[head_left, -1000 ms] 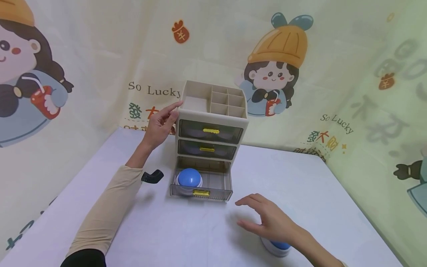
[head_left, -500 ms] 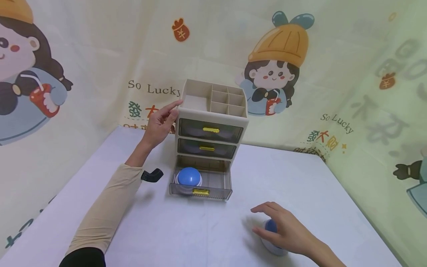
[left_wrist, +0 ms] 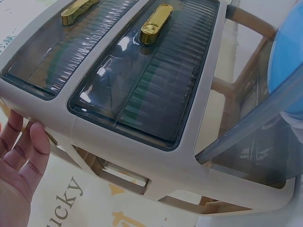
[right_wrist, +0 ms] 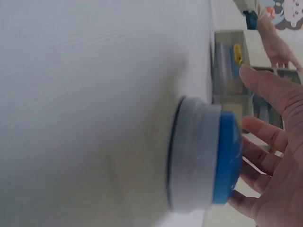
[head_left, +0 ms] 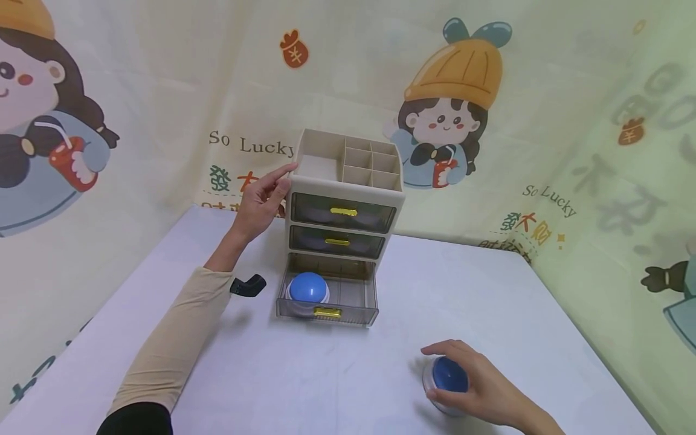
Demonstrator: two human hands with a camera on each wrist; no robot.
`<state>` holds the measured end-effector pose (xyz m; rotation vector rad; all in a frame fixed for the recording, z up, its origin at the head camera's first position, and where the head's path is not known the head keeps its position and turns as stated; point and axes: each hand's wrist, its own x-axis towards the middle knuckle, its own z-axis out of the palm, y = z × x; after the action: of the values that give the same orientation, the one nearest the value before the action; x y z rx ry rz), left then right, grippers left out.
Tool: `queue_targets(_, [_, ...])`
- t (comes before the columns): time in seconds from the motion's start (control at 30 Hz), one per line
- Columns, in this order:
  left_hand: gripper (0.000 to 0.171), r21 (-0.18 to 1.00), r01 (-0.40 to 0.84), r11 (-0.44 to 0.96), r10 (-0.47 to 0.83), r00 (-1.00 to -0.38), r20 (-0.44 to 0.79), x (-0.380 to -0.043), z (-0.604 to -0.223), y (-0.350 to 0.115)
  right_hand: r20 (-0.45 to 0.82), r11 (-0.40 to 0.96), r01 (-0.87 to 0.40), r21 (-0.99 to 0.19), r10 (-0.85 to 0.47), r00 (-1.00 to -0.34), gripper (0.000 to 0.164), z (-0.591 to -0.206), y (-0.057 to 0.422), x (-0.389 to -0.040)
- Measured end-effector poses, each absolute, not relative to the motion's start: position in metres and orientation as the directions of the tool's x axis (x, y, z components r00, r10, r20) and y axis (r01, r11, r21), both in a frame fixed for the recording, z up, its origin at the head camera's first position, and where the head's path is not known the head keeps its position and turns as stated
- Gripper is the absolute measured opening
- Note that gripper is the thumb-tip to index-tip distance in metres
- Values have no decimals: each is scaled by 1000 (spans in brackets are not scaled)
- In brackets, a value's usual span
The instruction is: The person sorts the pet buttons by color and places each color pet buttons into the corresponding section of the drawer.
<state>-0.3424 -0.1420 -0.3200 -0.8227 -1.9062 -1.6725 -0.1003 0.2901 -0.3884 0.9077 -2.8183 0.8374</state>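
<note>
A beige desktop drawer organizer (head_left: 348, 188) stands on the table, its bottom drawer (head_left: 353, 317) pulled out. Inside that drawer sits a round push button with a blue dome (head_left: 308, 288) and white base. My left hand (head_left: 258, 208) rests its fingers against the organizer's upper left side; in the left wrist view, the fingertips (left_wrist: 40, 135) are at the side wall. A second blue-domed button (head_left: 450, 376) lies on the table at front right. Around it, my right hand (head_left: 486, 386) spreads thumb and fingers, thumb apart from the button in the right wrist view.
Two upper drawers with gold handles (head_left: 344, 212) are closed, and divided compartments (head_left: 372, 164) top the organizer. A short black angled piece (head_left: 248, 286) shows beside the left sleeve (head_left: 174, 338). Patterned cloth (head_left: 348, 72) hangs behind the white table (head_left: 304, 380).
My right hand has moved right and down, from left of the table button to around it. The left hand stays against the organizer, and the drawer remains out.
</note>
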Motion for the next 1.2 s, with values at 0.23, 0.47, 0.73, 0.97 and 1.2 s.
queue_targets(0.23, [39,712,698,73,129,-714,688,-342,-321,-142,163,679,-501,-537,-499,-851,60,-398,301,-98])
queue_targets(0.47, [40,710,701,72,129,-712,690,-342,-321,-141,113,717,-455,-528,-473,-874,60,-410,302,-101])
queue_targets(0.73, [40,718,691,83,124,-722,680,-341,-320,-141,38,737,-370,-565,-425,-904,59,-410,301,-100])
queue_targets(0.97, [40,716,692,92,124,-722,681,-340,-319,-141,131,688,-392,-611,-400,-907,59,-412,305,-102])
queue_targets(1.2, [40,722,685,100,123,-728,674,-339,-319,-142,34,527,-213,-823,-329,-944,52,-405,310,-104])
